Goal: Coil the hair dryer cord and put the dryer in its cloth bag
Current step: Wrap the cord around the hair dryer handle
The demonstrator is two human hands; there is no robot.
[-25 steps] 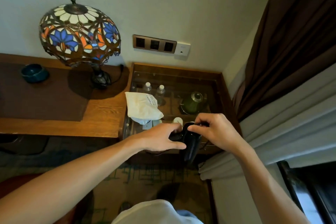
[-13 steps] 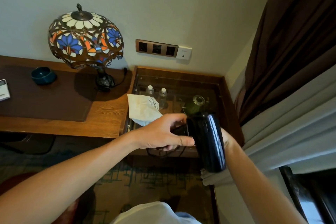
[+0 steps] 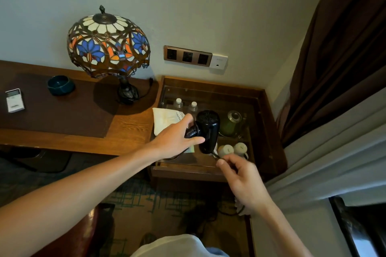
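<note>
The left hand (image 3: pixel 177 142) is gripping the folded handle of the glossy black hair dryer (image 3: pixel 205 130), holding it above the glass-topped side cabinet (image 3: pixel 211 87) with its barrel pointing down. Just below and right, the right hand (image 3: pixel 240 181) is pinching the thin black cord (image 3: pixel 215 155) where it is leaving the dryer. The crumpled cream cloth bag (image 3: pixel 165 118) is lying behind the left hand at the edge of the desk (image 3: pixel 129 131).

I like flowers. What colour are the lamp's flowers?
Blue and orange, on the lamp shade, head view.

Bare forearms, white top (image 3: pixel 175 245) (partly seen)
</note>
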